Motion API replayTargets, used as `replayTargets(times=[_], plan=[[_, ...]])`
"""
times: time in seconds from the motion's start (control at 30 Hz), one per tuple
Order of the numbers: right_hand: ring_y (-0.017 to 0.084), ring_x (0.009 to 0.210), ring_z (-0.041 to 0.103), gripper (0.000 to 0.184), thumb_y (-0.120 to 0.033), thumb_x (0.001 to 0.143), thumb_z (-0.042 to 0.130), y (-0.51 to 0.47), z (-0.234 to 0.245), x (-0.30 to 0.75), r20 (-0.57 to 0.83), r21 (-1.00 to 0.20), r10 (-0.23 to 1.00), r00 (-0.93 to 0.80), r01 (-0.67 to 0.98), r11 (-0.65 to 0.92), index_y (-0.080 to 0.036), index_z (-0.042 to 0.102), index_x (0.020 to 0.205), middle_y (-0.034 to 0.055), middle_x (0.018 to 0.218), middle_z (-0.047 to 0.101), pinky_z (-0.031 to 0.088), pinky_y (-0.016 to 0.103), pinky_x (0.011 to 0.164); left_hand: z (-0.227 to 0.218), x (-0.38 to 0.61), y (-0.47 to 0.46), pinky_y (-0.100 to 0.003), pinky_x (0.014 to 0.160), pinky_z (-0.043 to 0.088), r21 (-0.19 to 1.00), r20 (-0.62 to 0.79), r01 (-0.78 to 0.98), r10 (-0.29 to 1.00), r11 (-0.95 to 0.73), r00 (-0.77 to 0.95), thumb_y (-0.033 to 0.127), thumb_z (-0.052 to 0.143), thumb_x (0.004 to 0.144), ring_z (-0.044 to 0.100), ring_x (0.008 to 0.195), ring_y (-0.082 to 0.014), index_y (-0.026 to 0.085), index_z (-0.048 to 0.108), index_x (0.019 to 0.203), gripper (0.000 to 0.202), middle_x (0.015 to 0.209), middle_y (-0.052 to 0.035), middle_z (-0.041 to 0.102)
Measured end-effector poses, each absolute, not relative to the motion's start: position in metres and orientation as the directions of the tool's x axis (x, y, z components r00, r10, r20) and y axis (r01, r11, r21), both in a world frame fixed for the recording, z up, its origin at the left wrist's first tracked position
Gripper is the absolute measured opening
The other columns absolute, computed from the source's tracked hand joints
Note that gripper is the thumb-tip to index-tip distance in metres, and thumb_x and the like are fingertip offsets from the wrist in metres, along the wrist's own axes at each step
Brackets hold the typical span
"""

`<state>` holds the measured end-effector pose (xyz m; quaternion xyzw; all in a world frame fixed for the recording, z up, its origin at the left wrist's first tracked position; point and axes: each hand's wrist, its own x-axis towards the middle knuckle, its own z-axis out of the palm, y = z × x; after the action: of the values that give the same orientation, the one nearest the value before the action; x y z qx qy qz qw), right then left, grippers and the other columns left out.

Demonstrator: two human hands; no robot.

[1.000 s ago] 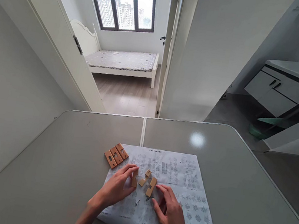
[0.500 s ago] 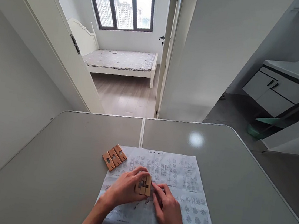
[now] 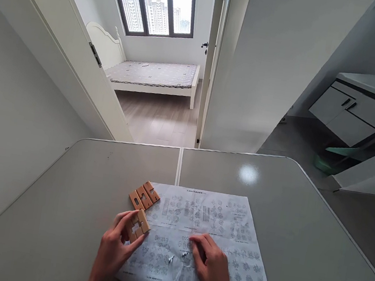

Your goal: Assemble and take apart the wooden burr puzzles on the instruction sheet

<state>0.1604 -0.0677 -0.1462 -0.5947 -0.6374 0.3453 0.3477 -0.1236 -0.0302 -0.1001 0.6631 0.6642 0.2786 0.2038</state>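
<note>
My left hand [image 3: 116,245] grips a small block of wooden puzzle pieces [image 3: 137,227] between thumb and fingers, over the left edge of the sheet. Light shows through a gap in the middle of the block. My right hand [image 3: 210,261] rests on the printed paper sheet [image 3: 177,211], its fingers curled and their tips close together. Whether anything is pinched there is too small to tell. Three flat wooden pieces with cut-out slots [image 3: 144,196] lie side by side at the sheet's upper left corner, just beyond the held block.
The grey table [image 3: 97,178] has a pale seam [image 3: 179,167] down its middle. The sheet has two small torn spots [image 3: 170,259] near its centre. Behind the table are a doorway, a bed [image 3: 155,73] and a white cabinet [image 3: 354,109].
My left hand has carried the wooden block left, away from my right hand, and tilted it near the flat pieces. My right hand has stayed nearly in place.
</note>
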Motion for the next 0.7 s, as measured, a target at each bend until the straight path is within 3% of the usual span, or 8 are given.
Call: replayTargets(times=[0.1, 0.17, 0.37, 0.5, 0.7], plan=[[0.021, 0.083, 0.071, 0.03, -0.04, 0.105, 0.045, -0.068, -0.148, 0.161, 0.034, -0.859, 0.998, -0.054, 0.508, 0.057, -0.025, 0.071, 0.104, 0.0073, 0.1, 0.073, 0.053, 0.028, 0.075, -0.098, -0.143, -0.033, -0.036, 0.086, 0.06, 0.577, 0.124, 0.813, 0.976, 0.078, -0.181, 0.062, 0.068, 0.083, 0.07, 0.097, -0.0249, 0.026, 0.062, 0.126, 0.057, 0.126, -0.0061, 0.065], [0.021, 0.082, 0.071, 0.03, -0.04, 0.105, 0.046, -0.068, -0.148, 0.162, 0.037, -0.862, 0.998, -0.054, 0.503, 0.059, -0.025, 0.072, 0.105, 0.0071, 0.1, 0.073, 0.053, 0.028, 0.075, -0.098, -0.15, -0.031, -0.038, 0.089, 0.059, 0.555, 0.119, 0.82, 0.962, 0.14, -0.245, 0.064, 0.067, 0.083, 0.071, 0.098, -0.0263, 0.025, 0.063, 0.125, 0.058, 0.125, -0.0065, 0.066], [0.021, 0.082, 0.071, 0.033, -0.042, 0.105, 0.045, -0.065, -0.144, 0.162, 0.055, -0.86, 0.998, -0.04, 0.506, 0.068, -0.024, 0.073, 0.101, 0.007, 0.097, 0.073, 0.052, 0.028, 0.074, -0.102, -0.15, -0.01, -0.037, 0.088, 0.059, 0.535, 0.102, 0.834, 0.97, 0.133, -0.22, 0.064, 0.068, 0.08, 0.071, 0.099, -0.0266, 0.021, 0.063, 0.122, 0.06, 0.119, -0.007, 0.067], [0.021, 0.083, 0.071, 0.033, -0.041, 0.105, 0.044, -0.063, -0.142, 0.16, 0.072, -0.853, 0.997, -0.038, 0.516, 0.081, -0.023, 0.072, 0.101, 0.0077, 0.096, 0.073, 0.052, 0.027, 0.074, -0.105, -0.139, -0.005, -0.035, 0.079, 0.059, 0.514, 0.103, 0.849, 0.974, 0.121, -0.202, 0.066, 0.065, 0.083, 0.071, 0.1, -0.0266, 0.025, 0.062, 0.125, 0.059, 0.125, -0.0067, 0.065], [0.018, 0.077, 0.07, 0.027, -0.033, 0.104, 0.047, -0.063, -0.148, 0.161, 0.112, -0.836, 0.993, -0.033, 0.537, 0.112, -0.024, 0.071, 0.099, 0.0046, 0.093, 0.073, 0.05, 0.024, 0.07, -0.109, -0.145, 0.0, -0.034, 0.065, 0.057, 0.575, 0.167, 0.8, 0.932, 0.172, -0.321, 0.073, 0.061, 0.082, 0.062, 0.063, -0.016, 0.025, 0.059, 0.132, 0.07, 0.123, -0.0071, 0.064]])
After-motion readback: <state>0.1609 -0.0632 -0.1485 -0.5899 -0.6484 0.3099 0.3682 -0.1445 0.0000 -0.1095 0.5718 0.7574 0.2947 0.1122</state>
